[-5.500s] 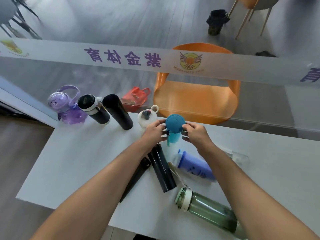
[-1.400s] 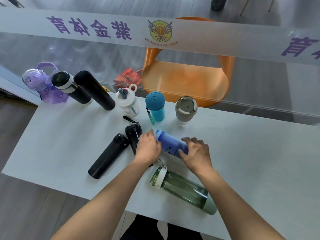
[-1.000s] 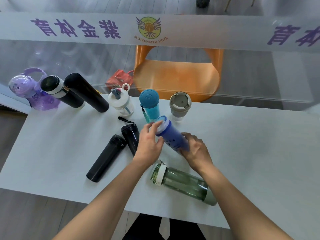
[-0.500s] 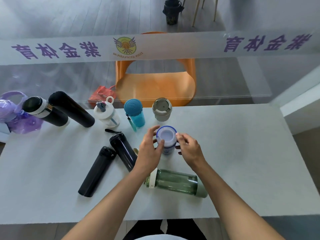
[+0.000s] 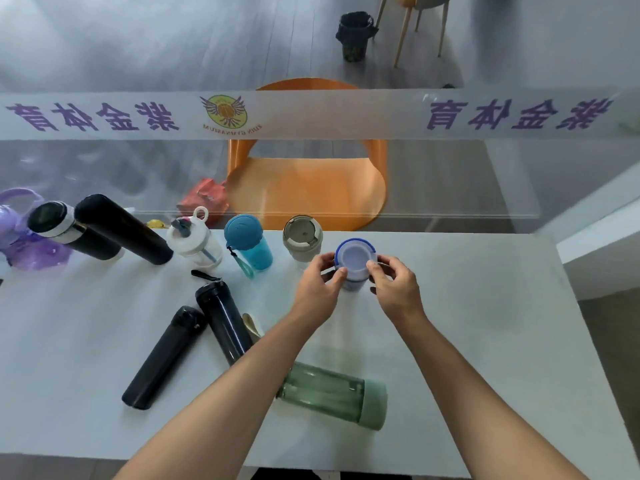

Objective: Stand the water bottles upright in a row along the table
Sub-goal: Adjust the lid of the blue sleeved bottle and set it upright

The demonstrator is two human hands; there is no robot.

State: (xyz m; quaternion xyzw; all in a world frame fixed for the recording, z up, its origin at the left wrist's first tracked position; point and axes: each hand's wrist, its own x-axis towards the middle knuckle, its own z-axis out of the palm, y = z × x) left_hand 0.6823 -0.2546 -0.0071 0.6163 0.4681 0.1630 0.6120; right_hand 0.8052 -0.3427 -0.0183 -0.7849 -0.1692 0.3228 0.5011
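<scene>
White rectangular desk (image 5: 485, 341) carrying bottles. Green translucent plastic bottle (image 5: 329, 393) lies flat near the front edge. Left hand (image 5: 320, 284) and right hand (image 5: 394, 285) pinch the upright blue lidded bottle (image 5: 355, 259) between them, just right of the grey-lidded cup (image 5: 302, 237).

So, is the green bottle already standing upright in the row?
No, the green bottle lies on its side near the table's front edge, partly under the left forearm.
</scene>
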